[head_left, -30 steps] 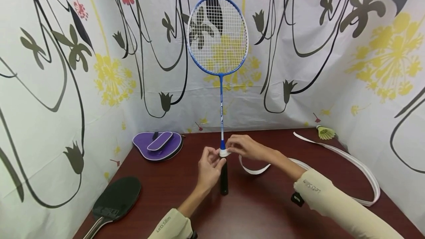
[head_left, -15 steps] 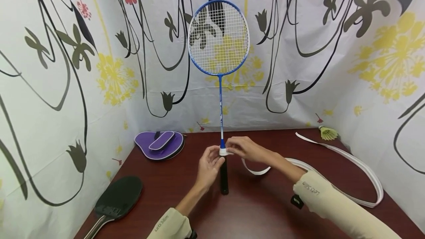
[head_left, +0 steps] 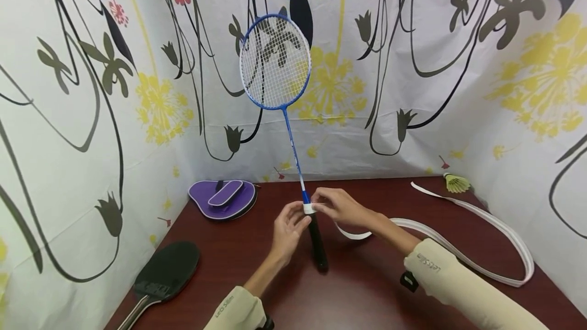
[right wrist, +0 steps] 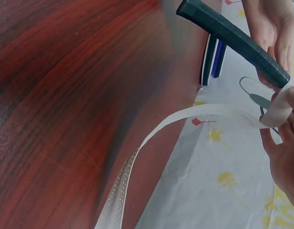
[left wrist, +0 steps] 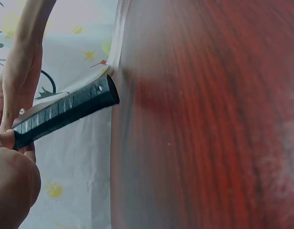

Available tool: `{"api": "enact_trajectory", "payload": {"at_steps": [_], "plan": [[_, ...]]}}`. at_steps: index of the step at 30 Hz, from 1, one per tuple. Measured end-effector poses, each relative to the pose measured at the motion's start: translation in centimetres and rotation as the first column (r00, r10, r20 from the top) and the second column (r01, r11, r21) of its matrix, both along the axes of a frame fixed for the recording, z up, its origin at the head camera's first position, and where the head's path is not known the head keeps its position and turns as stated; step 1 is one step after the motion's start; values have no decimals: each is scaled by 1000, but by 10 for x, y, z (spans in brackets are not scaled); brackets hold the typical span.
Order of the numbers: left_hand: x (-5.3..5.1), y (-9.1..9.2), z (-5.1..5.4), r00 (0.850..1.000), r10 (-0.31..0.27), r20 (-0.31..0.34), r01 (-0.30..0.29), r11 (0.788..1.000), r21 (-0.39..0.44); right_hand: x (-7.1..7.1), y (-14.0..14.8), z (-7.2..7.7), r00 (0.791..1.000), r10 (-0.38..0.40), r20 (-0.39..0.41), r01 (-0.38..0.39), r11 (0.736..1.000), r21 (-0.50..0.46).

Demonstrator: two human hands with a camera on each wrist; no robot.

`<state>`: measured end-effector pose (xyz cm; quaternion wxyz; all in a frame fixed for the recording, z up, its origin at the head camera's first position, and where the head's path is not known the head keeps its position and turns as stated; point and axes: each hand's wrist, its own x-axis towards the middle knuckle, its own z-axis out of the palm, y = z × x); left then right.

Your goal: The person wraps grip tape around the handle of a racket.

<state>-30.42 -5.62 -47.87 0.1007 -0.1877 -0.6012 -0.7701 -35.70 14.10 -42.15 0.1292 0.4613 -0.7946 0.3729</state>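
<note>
A blue and white badminton racket (head_left: pixel 295 154) stands head up in the head view, tilted left, its black handle (head_left: pixel 317 243) above the table. My left hand (head_left: pixel 287 230) pinches it at the top of the handle, where a white band of grip tape (head_left: pixel 309 209) is wrapped round. My right hand (head_left: pixel 340 204) pinches the same tape from the right side. In the right wrist view, the perforated grip tape (right wrist: pixel 204 110) arcs from my right hand (right wrist: pixel 286 157) down over the table. The left wrist view shows the handle (left wrist: pixel 70 109) sticking out beyond my left hand (left wrist: pixel 13 181).
A black table tennis bat (head_left: pixel 167 271) lies at the left of the dark red table (head_left: pixel 362 289). Behind it is a purple padded case (head_left: pixel 202 200). A yellow shuttlecock (head_left: pixel 456 183) rests at the back right. The tape's long tail (head_left: pixel 509 230) curves across the right side. Patterned curtains (head_left: pixel 215 90) enclose the table.
The racket has tilted, its head swinging left and slightly down while the handle's end shifted right. Both hands stay at the white band, which now lies flatter against the racket.
</note>
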Motion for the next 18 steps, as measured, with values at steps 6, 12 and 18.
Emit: {"api": "enact_trajectory", "payload": {"at_steps": [6,12,18], "plan": [[1,-1,-2,1000,-24,-10,24,999,25,-1,4,0,994,-19,107,19,1000,3],[1,-3,-2,999,-48,-24,48,999,18,0,6,2,991,-6,131,5,1000,8],[1,-3,-3,999,-38,-34,39,999,18,3,4,-1,984,-45,175,58,996,-72]]}}
